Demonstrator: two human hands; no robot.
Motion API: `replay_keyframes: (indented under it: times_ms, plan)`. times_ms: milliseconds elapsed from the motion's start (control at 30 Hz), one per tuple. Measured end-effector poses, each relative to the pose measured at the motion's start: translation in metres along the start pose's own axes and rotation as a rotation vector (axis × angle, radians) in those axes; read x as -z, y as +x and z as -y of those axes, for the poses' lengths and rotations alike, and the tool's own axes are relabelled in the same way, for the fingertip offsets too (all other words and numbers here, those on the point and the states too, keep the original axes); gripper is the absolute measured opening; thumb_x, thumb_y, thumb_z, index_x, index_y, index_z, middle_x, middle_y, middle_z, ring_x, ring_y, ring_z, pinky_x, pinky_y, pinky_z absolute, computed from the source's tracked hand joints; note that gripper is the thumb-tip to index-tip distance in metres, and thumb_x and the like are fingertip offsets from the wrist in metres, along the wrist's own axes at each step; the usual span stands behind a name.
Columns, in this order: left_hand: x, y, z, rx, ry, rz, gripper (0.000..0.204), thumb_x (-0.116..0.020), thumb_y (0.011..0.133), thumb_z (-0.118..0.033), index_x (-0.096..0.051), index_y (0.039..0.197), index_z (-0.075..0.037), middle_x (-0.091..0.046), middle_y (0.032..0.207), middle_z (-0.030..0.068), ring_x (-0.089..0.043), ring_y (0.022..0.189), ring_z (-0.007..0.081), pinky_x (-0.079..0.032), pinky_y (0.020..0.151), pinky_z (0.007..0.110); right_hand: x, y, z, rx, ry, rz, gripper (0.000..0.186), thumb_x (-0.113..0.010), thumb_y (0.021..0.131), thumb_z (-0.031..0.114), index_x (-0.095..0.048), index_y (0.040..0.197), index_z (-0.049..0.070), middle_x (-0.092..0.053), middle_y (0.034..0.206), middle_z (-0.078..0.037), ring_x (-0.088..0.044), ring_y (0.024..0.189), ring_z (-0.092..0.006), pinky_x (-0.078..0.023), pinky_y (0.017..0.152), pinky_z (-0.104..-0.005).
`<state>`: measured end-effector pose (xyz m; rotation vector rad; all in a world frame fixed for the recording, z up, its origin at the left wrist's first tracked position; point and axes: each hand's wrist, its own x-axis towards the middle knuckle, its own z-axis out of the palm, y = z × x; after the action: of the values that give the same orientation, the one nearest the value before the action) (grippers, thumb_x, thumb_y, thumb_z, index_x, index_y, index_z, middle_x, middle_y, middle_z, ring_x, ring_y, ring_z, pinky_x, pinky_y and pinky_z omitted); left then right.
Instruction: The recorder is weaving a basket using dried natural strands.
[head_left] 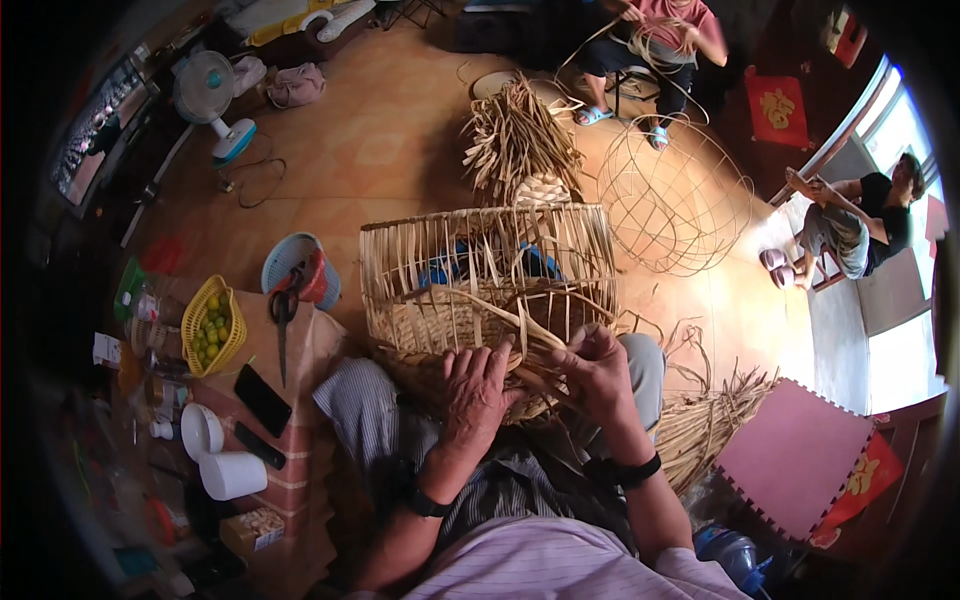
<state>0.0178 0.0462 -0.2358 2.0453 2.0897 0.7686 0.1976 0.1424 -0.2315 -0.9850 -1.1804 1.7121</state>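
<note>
A half-woven basket of tan, dried plant strips lies across my lap, its upper part an open lattice of stakes and its near part closely woven. My left hand presses on the near side of the weave, fingers bent over the strips and thumb toward the right. Just right of it, my right hand pinches a flat dried strip that runs up and left across the basket. Other strip ends cross between the two hands. Something blue shows through the lattice; I cannot make out what it is.
Dried strips lie in bundles beyond the basket and by my right knee. At left, scissors, a phone and a yellow basket of green fruit rest on a table. A wire frame stands near a seated person.
</note>
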Motion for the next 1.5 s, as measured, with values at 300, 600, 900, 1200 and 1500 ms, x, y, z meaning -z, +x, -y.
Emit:
replay_keyframes:
  times_ms: [300,600,900,1200,1500]
  plan:
    - [-0.009,0.002,0.005,0.042,-0.069,-0.055,0.082,-0.090,0.066,-0.021,-0.052,0.137,-0.008,-0.064,0.113,0.0134,-0.056,0.113,0.0347,-0.034,0.111,0.054,-0.007,0.044,-0.009,-0.145,0.582,-0.021,0.024,-0.078,0.088,0.002,-0.058,0.102,0.003,-0.064,0.077,-0.002,-0.047,0.052,-0.0074,-0.037,0.049,-0.0216]
    - [0.005,0.008,0.010,-0.006,-0.098,0.074,0.058,-0.089,0.066,-0.015,-0.064,0.118,-0.010,-0.065,0.106,0.0076,-0.060,0.107,0.0310,-0.039,0.098,0.046,0.008,-0.037,-0.020,-0.226,0.486,0.249,0.039,-0.080,0.089,0.012,-0.059,0.122,0.009,-0.063,0.095,0.003,-0.060,0.083,-0.0064,-0.047,0.069,-0.0206]
    - [0.059,0.032,0.000,-0.189,-0.081,-0.079,0.027,-0.062,0.086,0.005,-0.072,0.109,-0.005,-0.070,0.107,0.0111,-0.065,0.104,0.0304,-0.050,0.094,0.041,0.002,-0.011,0.004,-0.029,-0.385,0.364,0.029,-0.069,0.101,0.031,-0.057,0.102,0.004,-0.055,0.079,0.002,-0.051,0.072,-0.0044,-0.044,0.058,-0.0228]
    - [0.030,0.037,0.005,-0.211,-0.103,0.068,0.024,-0.066,0.089,-0.001,-0.066,0.113,-0.007,-0.068,0.095,0.0128,-0.064,0.091,0.0325,-0.049,0.083,0.044,0.020,-0.017,-0.012,-0.234,-0.067,0.307,0.029,-0.070,0.099,0.034,-0.067,0.104,0.006,-0.065,0.073,0.002,-0.062,0.060,-0.0084,-0.049,0.057,-0.0227]
    - [0.016,0.029,0.007,-0.085,-0.245,0.050,0.023,-0.059,0.091,0.001,-0.063,0.113,-0.005,-0.067,0.097,0.0167,-0.066,0.095,0.0356,-0.052,0.083,0.043,0.049,-0.030,-0.009,-0.138,0.191,0.196,0.042,-0.059,0.104,0.042,-0.068,0.096,0.003,-0.070,0.079,-0.004,-0.061,0.063,-0.0110,-0.047,0.054,-0.0271]
